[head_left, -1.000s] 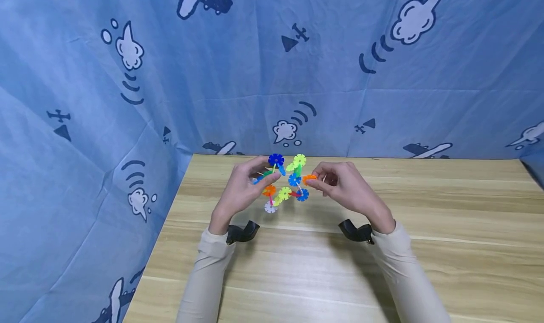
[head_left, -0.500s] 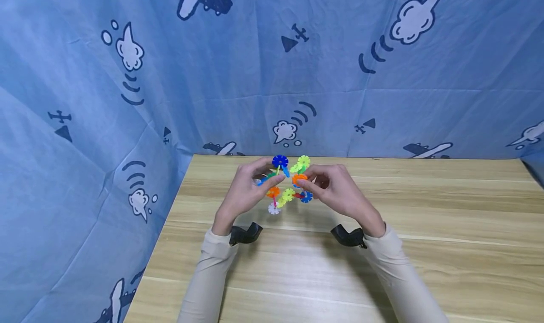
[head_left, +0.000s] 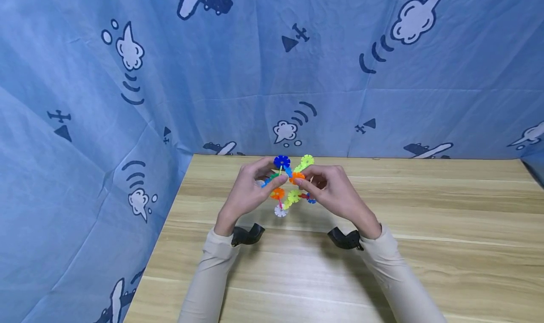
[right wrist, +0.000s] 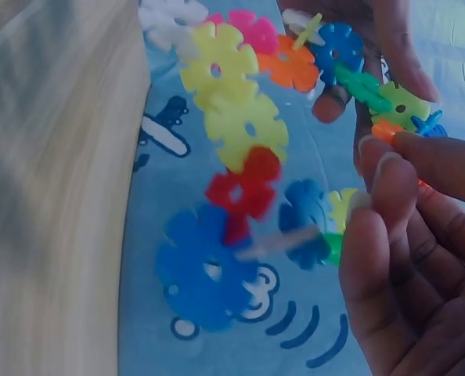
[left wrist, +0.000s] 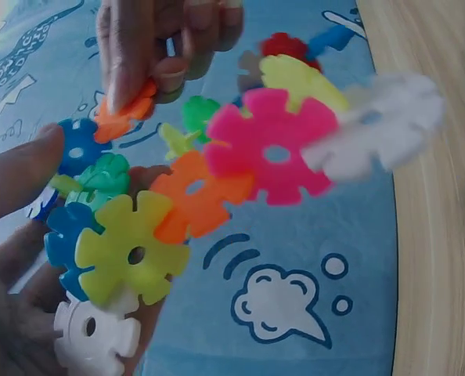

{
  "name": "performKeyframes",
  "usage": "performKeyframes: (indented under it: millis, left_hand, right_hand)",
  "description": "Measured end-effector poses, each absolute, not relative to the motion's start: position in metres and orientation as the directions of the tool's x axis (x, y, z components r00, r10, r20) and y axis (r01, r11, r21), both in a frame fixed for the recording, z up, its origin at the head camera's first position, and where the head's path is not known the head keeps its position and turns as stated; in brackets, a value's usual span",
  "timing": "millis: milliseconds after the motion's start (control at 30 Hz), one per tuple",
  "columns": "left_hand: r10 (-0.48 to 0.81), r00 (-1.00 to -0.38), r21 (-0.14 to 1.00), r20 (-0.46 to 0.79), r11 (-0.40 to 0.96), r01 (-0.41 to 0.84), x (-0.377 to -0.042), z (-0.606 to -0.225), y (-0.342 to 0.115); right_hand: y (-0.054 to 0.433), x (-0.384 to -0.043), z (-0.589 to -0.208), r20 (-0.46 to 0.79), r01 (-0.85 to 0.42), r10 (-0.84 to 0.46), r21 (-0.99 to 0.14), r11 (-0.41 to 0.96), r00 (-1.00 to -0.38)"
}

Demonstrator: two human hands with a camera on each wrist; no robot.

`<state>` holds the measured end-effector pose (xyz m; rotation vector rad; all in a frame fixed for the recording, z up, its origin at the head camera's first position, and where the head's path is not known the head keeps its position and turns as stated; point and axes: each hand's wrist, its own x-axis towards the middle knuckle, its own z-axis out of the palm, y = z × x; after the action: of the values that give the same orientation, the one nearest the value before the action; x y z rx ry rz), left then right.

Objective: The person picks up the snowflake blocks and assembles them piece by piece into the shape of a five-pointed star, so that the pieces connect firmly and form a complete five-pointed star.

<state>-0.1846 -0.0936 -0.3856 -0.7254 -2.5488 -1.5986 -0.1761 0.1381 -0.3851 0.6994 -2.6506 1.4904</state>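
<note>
A chain of slotted plastic snowflake discs in several colours hangs between the two hands above the table. My left hand (head_left: 248, 188) grips it near a dark blue disc (head_left: 282, 161) and a green disc (left wrist: 107, 176). Between thumb and fingers my right hand (head_left: 340, 191) pinches an orange disc (left wrist: 127, 117), whose edge meets a blue disc (left wrist: 77, 147) beside the left thumb. From there the chain loops round through yellow (left wrist: 131, 258), pink (left wrist: 244, 141) and white (left wrist: 405, 117) discs. Red (right wrist: 260, 168) and blue (right wrist: 189, 262) discs dangle below the right fingers, which partly cover the orange one.
A light wood table (head_left: 297, 276) lies under both hands. Blue cloth (head_left: 229, 96) with printed planes and clouds hangs behind and to the left. A black wrist mount (head_left: 248, 234) juts inward from the left wrist, and another mount (head_left: 345, 239) from the right.
My right hand has moved left with the orange disc, bringing it up to the blue disc by the left thumb. The left hand and chain have shifted slightly right.
</note>
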Motion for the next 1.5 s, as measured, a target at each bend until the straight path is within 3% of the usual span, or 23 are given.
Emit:
performKeyframes:
  millis: [200, 533, 833, 1167, 1500]
  left_hand:
    - [0.371, -0.868, 0.843, 0.33, 0.297, 0.448, -0.185, -0.387, -0.093]
    - [0.3, -0.89, 0.836, 0.344, 0.335, 0.436, -0.183, -0.387, -0.089]
    - [0.295, -0.893, 0.875, 0.341, 0.249, 0.416, -0.183, -0.385, -0.091]
    - [0.304, -0.862, 0.859, 0.406, 0.194, 0.473, -0.18, -0.387, -0.091]
    - [0.328, -0.852, 0.867, 0.408, 0.152, 0.474, -0.18, -0.387, -0.093]
  right_hand:
    - [0.136, -0.175, -0.385, 0.237, -0.376, -0.345, -0.824, 0.423, -0.908]
    - [0.131, -0.172, -0.383, 0.284, -0.406, -0.322, -0.809, 0.425, -0.903]
    - [0.128, -0.17, -0.382, 0.442, -0.561, -0.352, -0.711, 0.424, -0.825]
    - [0.123, -0.159, -0.379, 0.433, -0.531, -0.313, -0.741, 0.411, -0.845]
    - [0.121, -0.159, -0.38, 0.535, -0.632, -0.336, -0.635, 0.444, -0.775]
